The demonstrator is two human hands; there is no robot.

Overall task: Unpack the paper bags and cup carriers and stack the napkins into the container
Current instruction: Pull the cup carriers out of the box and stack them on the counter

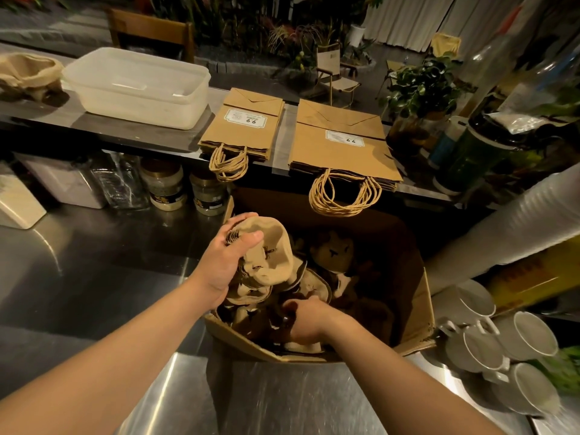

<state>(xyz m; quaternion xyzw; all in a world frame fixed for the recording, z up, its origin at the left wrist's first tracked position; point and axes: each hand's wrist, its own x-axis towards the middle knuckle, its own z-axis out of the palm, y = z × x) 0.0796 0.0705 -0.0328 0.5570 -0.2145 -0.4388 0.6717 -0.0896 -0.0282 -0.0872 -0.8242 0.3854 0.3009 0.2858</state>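
Reaching into the cardboard box [417,309], you've got both hands busy. Your left hand [224,262] is curled around a bunch of tan burlap cup carriers [270,249], lifting them just above the box's left rim, thumb clamped over the top edge. Your right hand [306,321] is down inside the box near its front wall, fingers buried in the dark pile of more carriers; it looks like it's closed on something in there, but honestly the fingers are hidden, so I can't tell what it's got.

Just behind the box, on the raised table [138,133], two flat stacks of brown paper bags lie side by side: the smaller stack [248,133] behind the box's left corner, the bigger stack [342,149] straight behind it, twine handles hanging over the table edge toward the box. The white plastic container [138,86] sits further left of the box on that same table, open-topped, and another burlap carrier [28,73] lies beyond it.

Right of the box are some white mugs [502,340] on their sides, plus a long sleeve of stacked cups [508,230].
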